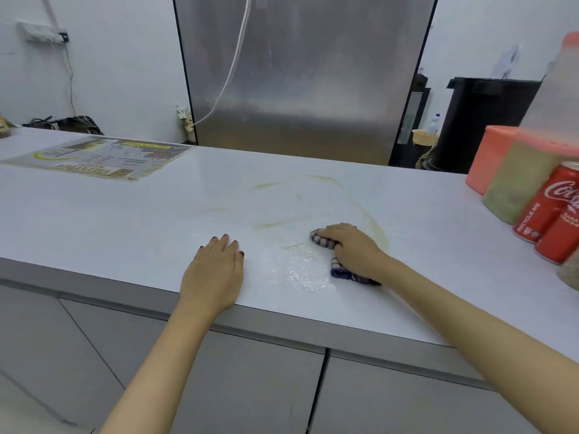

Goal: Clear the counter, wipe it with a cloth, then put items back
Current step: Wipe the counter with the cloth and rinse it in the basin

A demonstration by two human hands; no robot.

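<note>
My right hand [352,249] presses a crumpled blue-and-white checked cloth [336,270] onto the white counter [125,220], fingers curled over it. Wet streaks and yellowish smears [372,227] curve across the counter around and beyond the cloth. My left hand [216,270] lies flat on the counter near its front edge, fingers straight, holding nothing. At the right end stand two red cola cans [545,211], a clear container with beige contents [517,180] and a pink box [488,158].
A printed paper sheet [97,156] lies flat at the counter's back left. Behind the counter stands a steel fridge [300,73] with a white cable, and a black bin [479,120] to its right. Grey cabinet doors [238,386] run below the counter.
</note>
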